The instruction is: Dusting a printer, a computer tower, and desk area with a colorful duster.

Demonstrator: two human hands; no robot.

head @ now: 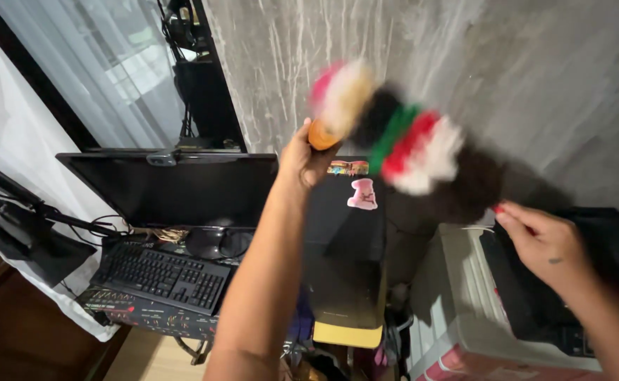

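Note:
My left hand (302,159) is raised and gripped around the orange handle of a fluffy feather duster (394,137). The duster's head is blurred, with pink, cream, black, green, red and white bands, and it stretches to the right in front of a grey streaked wall (521,77). My right hand (542,243) pinches the duster's far tip, where a small red end shows between the fingers. Below the duster stands a black computer tower (345,247) with stickers on its top.
A black monitor (175,187) with a webcam stands at the left, with a black keyboard (161,275) and an audio mixer (147,314) in front. A white printer (464,303) sits at the lower right. White curtains (77,70) hang at the back left.

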